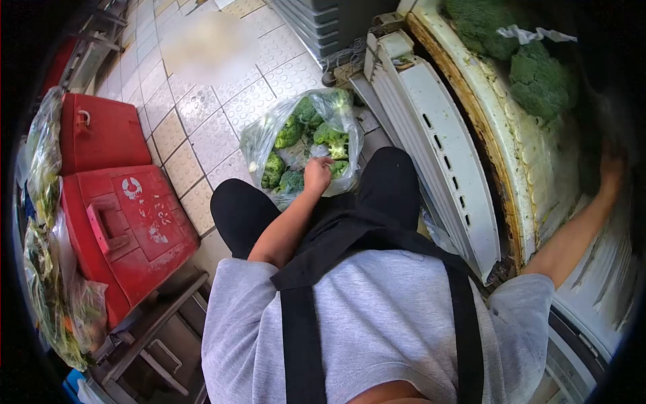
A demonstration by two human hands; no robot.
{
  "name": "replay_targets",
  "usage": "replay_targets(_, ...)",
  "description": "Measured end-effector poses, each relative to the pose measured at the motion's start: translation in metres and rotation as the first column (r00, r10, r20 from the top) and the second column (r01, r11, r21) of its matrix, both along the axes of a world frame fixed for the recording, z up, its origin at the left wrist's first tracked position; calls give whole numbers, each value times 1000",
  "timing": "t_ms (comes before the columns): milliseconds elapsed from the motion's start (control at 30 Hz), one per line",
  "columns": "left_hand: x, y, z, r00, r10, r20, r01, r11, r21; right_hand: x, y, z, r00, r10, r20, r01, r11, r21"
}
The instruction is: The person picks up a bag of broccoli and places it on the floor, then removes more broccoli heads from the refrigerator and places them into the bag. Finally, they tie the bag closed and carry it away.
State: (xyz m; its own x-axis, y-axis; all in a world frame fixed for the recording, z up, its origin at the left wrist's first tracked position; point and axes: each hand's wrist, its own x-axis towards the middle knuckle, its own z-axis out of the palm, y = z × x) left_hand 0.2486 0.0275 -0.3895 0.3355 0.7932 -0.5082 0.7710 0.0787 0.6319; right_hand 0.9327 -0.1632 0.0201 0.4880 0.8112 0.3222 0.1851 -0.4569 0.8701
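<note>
Looking down through the head view, I see the left hand [317,176], fingers curled, over a clear plastic bag [252,143] of broccoli [289,132] on the tiled floor [196,104]; its grip is unclear. The right hand [612,163] is shadowed inside a white compartment [548,172], near broccoli heads [540,81]; I cannot tell its fingers' state.

Right hand [611,165]: was lost in shadow, hold unreadable | Upper broccoli head [481,27]: was cut by top edge | Pale floor patch [208,46]: was blurred
</note>
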Motion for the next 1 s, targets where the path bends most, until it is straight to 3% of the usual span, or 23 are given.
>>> replay_targets(33, -4, 3, 1, 1000, 17, -5, -17, 1000, -3, -39, 14, 11, 984, 173, -40, -162, 969, 188)
replay_targets(100, -17, 9, 5, 872, 5, -490, 121, 967, 225, -134, 44, 35, 815, 570, -107, -438, 726, 530)
replay_targets(133, -27, 11, 2, 869, 17, -495, 107, 970, 220, -173, 55, 45, 709, 697, -107, -507, 610, 609)
replay_targets(167, -39, 14, -3, 822, -45, -568, 116, 989, 89, -203, 63, 51, 624, 775, -104, -550, 530, 646)
replay_targets(200, -46, 15, -8, 772, -119, -624, 119, 992, -42, -227, 68, 56, 579, 808, -110, -556, 490, 671)
replay_targets(233, -49, 11, -11, 776, -118, -620, 116, 992, -44, -239, 70, 59, 529, 838, -136, -554, 463, 692)
replay_targets(333, -58, -7, -27, 650, -269, -711, 409, 912, 29, -271, 73, 61, 659, 729, -186, -429, 567, 704)
replay_targets(367, -57, -5, -38, 653, -269, -708, 411, 911, 33, -278, 73, 60, 662, 727, -182, -430, 567, 703)
replay_targets(433, -52, 0, -37, 528, -383, -758, 493, 865, -94, -287, 70, 53, 597, 776, -205, -384, 500, 776)
replay_targets(467, -62, 4, -65, 469, -381, -797, 600, 800, -29, -289, 68, 52, 597, 776, -205, -384, 501, 776)
replay_targets(500, -60, 10, -54, 472, -378, -797, 599, 801, -25, -289, 67, 52, 602, 775, -190, -410, 505, 760)
replay_targets(567, -55, 25, -7, 518, -468, -716, 600, 795, -86, -295, 66, 52, 614, 771, -173, -430, 509, 746)
replay_targets(600, -53, 35, -3, 600, -425, -678, 546, 837, -41, -303, 68, 51, 489, 849, -199, -443, 438, 782)
replay_targets(633, -51, 45, 7, 596, -425, -682, 553, 833, -36, -306, 68, 50, 354, 911, -212, -443, 363, 820)
replay_targets(700, -43, 70, 37, 796, -238, -556, 376, 915, 148, -299, 63, 34, 232, 906, -354, -323, 415, 850)
replay_targets(733, -43, 77, 63, 911, -141, -388, 256, 930, 263, -331, 74, 32, 228, 907, -355, -384, 419, 823)
replay_targets(767, -44, 86, 83, 964, -131, -233, 199, 934, 298, -352, 82, 24, 141, 898, -417, -300, 440, 846)
replay_targets(800, -41, 99, 102, 988, -140, -62, 153, 933, 327, -370, 86, 22, 85, 832, -548, -211, 552, 807)
replay_targets(833, -36, 103, 125, 982, -147, 122, 111, 958, 264, -378, 92, 15, 32, 797, -603, -334, 577, 745)
replay_targets(900, -5, 76, 215, 820, -3, 572, -40, 997, 63, -391, 104, -9, -197, 681, -705, -373, 613, 697)
replay_targets(933, 7, 69, 243, 788, -105, 606, 17, 989, 149, -407, 107, -8, -292, 541, -788, -321, 721, 614)
replay_targets(967, 26, 51, 278, 694, -36, 719, 1, 999, 48, -415, 111, -4, -333, 454, -827, -391, 731, 559)
replay_targets(1000, 41, 39, 296, 586, -111, 802, 12, 992, 128, -421, 111, -10, -318, 580, -750, -457, 599, 657)
